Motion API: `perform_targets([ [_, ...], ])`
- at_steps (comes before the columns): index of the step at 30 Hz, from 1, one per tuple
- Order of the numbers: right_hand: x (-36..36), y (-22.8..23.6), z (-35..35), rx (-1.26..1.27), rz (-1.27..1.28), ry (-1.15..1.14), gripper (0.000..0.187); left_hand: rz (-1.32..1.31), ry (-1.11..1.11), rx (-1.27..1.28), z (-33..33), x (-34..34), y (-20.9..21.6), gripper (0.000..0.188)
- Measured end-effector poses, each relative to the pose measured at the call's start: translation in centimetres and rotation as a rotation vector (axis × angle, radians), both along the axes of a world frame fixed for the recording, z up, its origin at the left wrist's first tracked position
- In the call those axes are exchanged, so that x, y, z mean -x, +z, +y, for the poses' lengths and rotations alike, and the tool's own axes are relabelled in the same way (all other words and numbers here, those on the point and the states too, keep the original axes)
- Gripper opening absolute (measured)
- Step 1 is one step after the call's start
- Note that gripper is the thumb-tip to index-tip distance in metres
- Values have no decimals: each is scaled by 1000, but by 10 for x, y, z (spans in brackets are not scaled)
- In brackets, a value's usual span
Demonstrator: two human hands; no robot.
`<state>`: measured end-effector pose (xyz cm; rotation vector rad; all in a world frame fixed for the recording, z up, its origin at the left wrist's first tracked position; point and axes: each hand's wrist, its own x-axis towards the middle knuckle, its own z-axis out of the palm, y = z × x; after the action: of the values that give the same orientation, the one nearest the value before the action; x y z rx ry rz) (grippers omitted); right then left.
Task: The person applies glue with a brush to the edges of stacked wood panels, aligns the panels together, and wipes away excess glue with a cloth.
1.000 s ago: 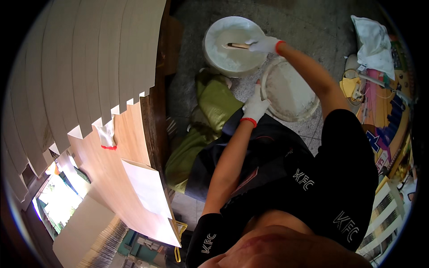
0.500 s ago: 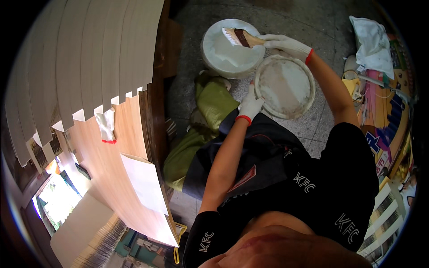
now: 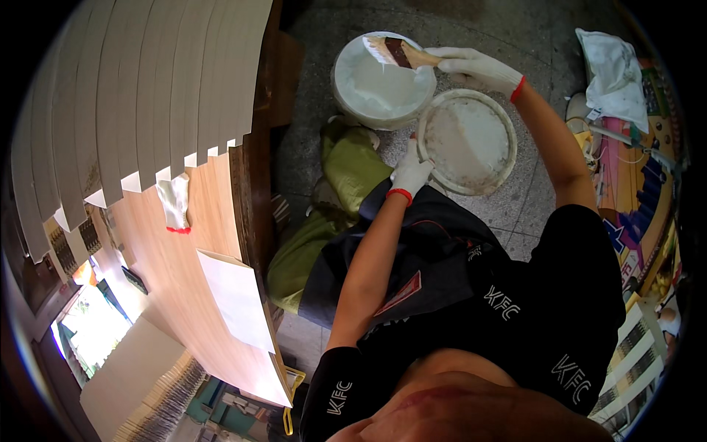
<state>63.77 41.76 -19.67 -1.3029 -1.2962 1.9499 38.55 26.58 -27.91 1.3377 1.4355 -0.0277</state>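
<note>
A white tub of pale paste stands on the floor at the far middle. Over it is a wide flat brush with a wooden handle, a dark brown band and white-coated bristles. My right hand, in a white glove with a red cuff, is closed on the handle's end. Nearer, a round, whitish smeared lid lies beside the tub. At its left edge my left hand, gloved alike, is closed with its fingers on the rim. The undersides of the fingers are hidden.
Stacked grey-white boards rest on a wood-grain table at left, with a spare glove and a white sheet. A green sack lies by the tub. A white plastic bag and colourful cardboard are at right.
My right hand has shifted slightly right and away from me, and the brush has lifted a little toward the tub's far rim. My left hand stays at the lid's edge.
</note>
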Motion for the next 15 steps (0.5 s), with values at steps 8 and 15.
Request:
perform_targets([
  [8, 14, -33, -2, -64, 66, -52, 56, -29, 43, 22, -1, 0, -4, 81],
  [15, 39, -94, -11, -116, -408, 62, 53, -13, 46, -30, -5, -1, -6, 85],
])
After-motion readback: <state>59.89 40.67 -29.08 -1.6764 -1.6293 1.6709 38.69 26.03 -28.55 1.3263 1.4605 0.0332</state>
